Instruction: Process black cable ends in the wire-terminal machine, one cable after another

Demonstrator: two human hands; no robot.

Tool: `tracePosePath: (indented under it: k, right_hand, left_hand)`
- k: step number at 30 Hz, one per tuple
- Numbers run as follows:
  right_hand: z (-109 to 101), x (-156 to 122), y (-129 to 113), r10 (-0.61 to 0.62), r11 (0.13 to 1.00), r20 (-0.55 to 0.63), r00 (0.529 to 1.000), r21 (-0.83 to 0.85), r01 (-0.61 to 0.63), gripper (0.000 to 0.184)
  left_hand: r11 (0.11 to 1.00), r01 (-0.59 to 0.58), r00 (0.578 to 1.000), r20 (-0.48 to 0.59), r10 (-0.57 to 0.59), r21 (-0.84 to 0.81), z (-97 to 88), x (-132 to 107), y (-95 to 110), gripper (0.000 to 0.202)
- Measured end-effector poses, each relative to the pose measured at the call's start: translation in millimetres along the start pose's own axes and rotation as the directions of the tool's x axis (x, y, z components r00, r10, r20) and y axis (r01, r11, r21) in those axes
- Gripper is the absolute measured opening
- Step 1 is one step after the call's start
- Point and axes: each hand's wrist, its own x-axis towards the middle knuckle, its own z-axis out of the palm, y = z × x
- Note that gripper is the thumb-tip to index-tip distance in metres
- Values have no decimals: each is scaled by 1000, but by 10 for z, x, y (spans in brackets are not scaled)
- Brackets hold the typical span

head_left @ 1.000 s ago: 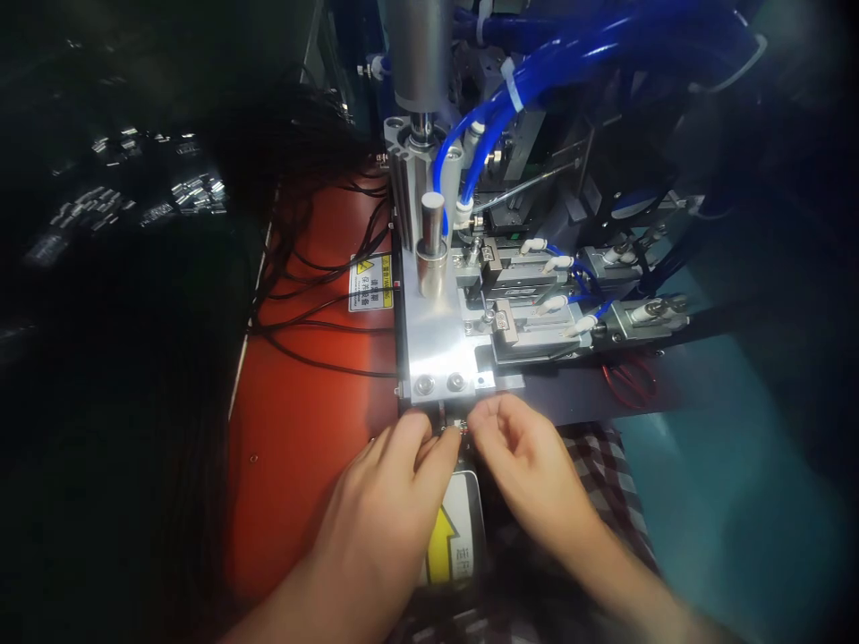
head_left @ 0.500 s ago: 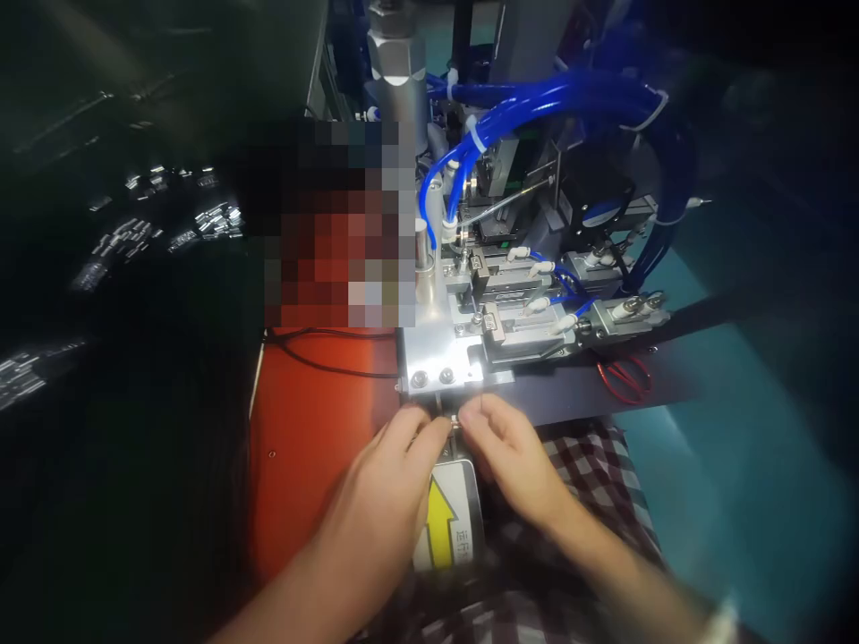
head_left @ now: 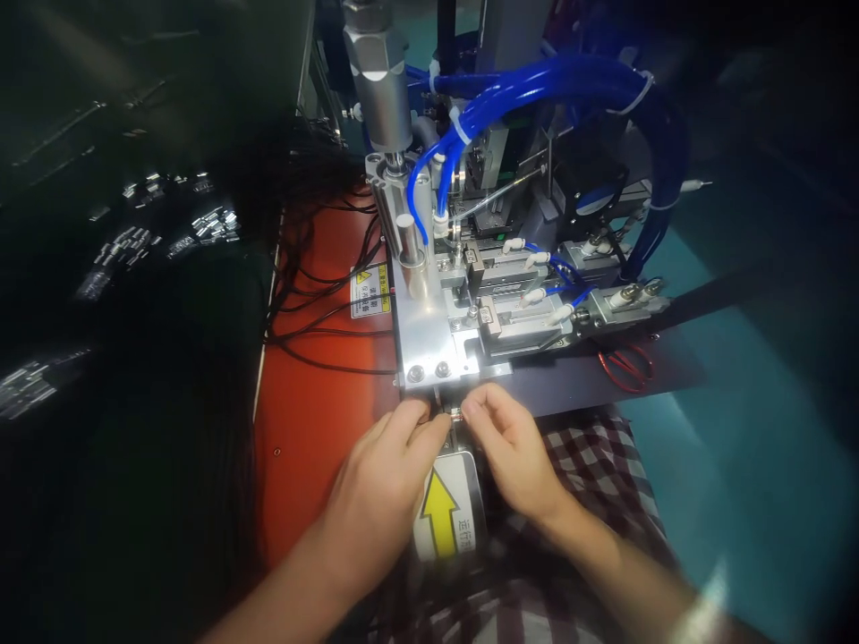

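Note:
My left hand (head_left: 386, 478) is closed in a pinch at the front edge of the machine's metal block (head_left: 429, 344). Close to its right, my right hand (head_left: 514, 447) pinches with thumb and forefinger. Between the two sets of fingertips shows a tiny light and reddish piece (head_left: 456, 414), perhaps thin wire ends, too small to name for sure. Fingers hide most of it. Just below the hands sits a white plate with a yellow arrow (head_left: 441, 514).
Black cables (head_left: 322, 300) run over the orange surface (head_left: 322, 407) at left, by a warning label (head_left: 370, 291). Blue air hoses (head_left: 570, 76) arch above pneumatic cylinders (head_left: 523, 326). A red wire loop (head_left: 625, 367) lies at right. Checked cloth (head_left: 604, 456) covers my lap.
Both hands stay at nearly the same spot by the block, still pinching. The view has shifted slightly, and a blurred-out patch over the machine's left side is gone.

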Motion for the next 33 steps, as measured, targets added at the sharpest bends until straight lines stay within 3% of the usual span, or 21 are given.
tracePosePath:
  k: [5,9,11,13,15,17,19,21,24,26,28,30,33]
  right_hand:
    - [43,20,24,243,908,92,966,329,-260,33]
    - [23,34,-8,242,893,118,963,362,-269,36]
    - [14,32,-28,235,905,108,966,339,-258,36]
    - [11,25,-41,241,910,106,965,322,-262,36]
    - [12,18,-46,242,909,110,964,321,-265,34]
    - [13,16,-48,238,910,110,965,321,-261,33]
    - [13,20,-49,232,914,108,967,316,-255,33]
    - [10,26,-52,226,918,106,968,310,-248,33]
    - [9,30,-59,222,922,99,970,303,-242,33]
    - [10,28,-65,223,922,96,970,303,-242,33]
    - [8,24,-74,225,921,97,969,304,-244,33]
    - [3,20,-81,227,920,99,969,304,-246,32]
    - [-7,13,-78,224,921,98,970,304,-244,32]
  left_hand:
    - [993,53,996,72,-61,104,-40,11,19,30]
    - [980,197,969,156,-193,-11,-138,-151,-24,41]
    - [934,344,935,131,-331,-98,-183,-318,-27,35]
    - [858,489,872,87,-481,-155,-207,-499,4,21]
    - [837,525,848,9,-530,-157,-211,-638,33,12]
    - [908,413,899,-127,-419,-68,-214,-692,-3,15]
    - [978,170,966,-219,-140,124,-243,-653,-145,25]
    - [945,-97,983,-120,140,313,-302,-545,-360,30]
    - [857,-296,946,5,324,421,-385,-362,-620,33]
    - [820,-316,937,23,348,477,-388,-298,-641,34]
    - [780,-265,951,19,309,566,-337,-310,-532,31]
    - [749,-152,981,5,195,645,-249,-383,-361,34]
    - [788,60,998,-59,-30,613,-112,-525,-169,48]
